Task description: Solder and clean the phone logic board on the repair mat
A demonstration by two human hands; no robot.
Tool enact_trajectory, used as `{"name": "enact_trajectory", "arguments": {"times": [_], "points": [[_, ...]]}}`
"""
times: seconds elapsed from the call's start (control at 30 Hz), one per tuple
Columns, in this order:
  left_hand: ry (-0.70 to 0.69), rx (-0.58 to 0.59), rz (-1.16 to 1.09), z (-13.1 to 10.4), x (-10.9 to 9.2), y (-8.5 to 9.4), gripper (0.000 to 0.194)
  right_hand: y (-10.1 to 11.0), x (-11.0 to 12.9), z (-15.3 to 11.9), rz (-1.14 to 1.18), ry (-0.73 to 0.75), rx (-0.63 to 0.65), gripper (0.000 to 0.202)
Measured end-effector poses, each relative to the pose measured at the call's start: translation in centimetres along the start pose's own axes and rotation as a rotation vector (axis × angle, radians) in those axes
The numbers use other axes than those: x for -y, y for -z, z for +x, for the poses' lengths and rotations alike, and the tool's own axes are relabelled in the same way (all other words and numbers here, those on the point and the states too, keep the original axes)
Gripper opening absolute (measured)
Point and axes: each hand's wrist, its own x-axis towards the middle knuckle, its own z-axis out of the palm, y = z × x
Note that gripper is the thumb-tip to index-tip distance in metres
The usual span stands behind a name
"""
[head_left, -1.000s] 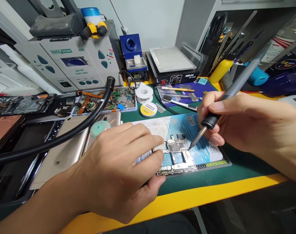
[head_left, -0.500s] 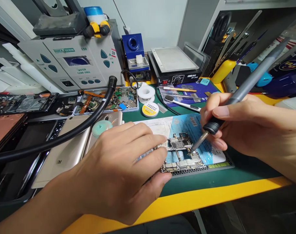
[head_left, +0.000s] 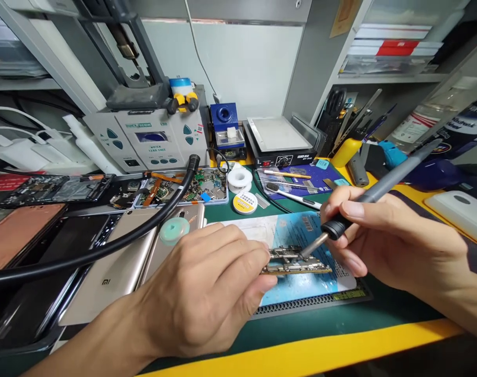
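Observation:
My left hand [head_left: 214, 288] pinches the left end of a small circuit board [head_left: 297, 266], which is tilted and seen nearly edge-on above a blue and white sheet [head_left: 273, 293]. Its thumb lies below and the fingers above, covering that end. Wrapped round the black grip of a grey soldering iron [head_left: 379, 183] is my right hand [head_left: 383, 230]. The iron's metal tip points down to the left and meets the board near its middle, though exact contact is too small to tell.
A thick black hose [head_left: 144, 235] crosses the phones [head_left: 108, 277] at left. Behind stand a grey hot-air station [head_left: 152, 139], a blue iron stand [head_left: 224, 118] and a heating plate [head_left: 283, 139]. A solder spool [head_left: 239, 179], round tin [head_left: 245, 203] and brush [head_left: 293, 196] lie nearer.
The camera view has tilted up, showing more shelf. The board has gone from lying nearly flat to view to being seen almost edge-on, still in my left hand, with the iron's tip still at it.

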Motion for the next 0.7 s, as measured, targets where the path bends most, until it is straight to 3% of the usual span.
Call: {"name": "enact_trajectory", "arguments": {"times": [0.23, 0.7], "points": [[0.000, -0.033, -0.050, -0.29, 0.20, -0.35, 0.016, 0.24, -0.59, 0.32, 0.021, -0.030, 0.054, 0.023], [0.004, -0.070, -0.081, -0.09, 0.30, -0.64, 0.016, 0.18, -0.41, 0.20, 0.014, 0.004, 0.041, 0.029]]}}
